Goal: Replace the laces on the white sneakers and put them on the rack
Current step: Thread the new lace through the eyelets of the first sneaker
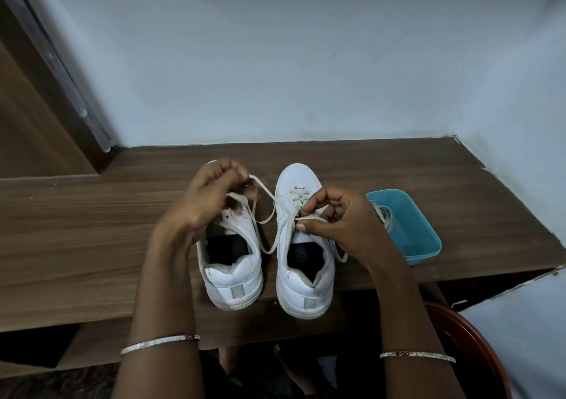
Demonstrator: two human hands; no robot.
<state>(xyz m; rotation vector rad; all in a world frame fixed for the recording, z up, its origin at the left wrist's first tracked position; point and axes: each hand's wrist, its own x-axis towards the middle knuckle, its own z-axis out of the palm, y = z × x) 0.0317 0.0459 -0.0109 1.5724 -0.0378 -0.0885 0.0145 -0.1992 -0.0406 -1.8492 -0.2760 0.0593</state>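
Two sneakers point(235, 282) (toes away); left hand point(211, 193), right hand point(340, 221) pinch lace point(264, 187).

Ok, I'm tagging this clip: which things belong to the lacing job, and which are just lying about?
Job: left white sneaker; right white sneaker; cream flat lace held by left hand and right hand; blue plastic tub holding a grey lace.
Lying about: red round plastic object.
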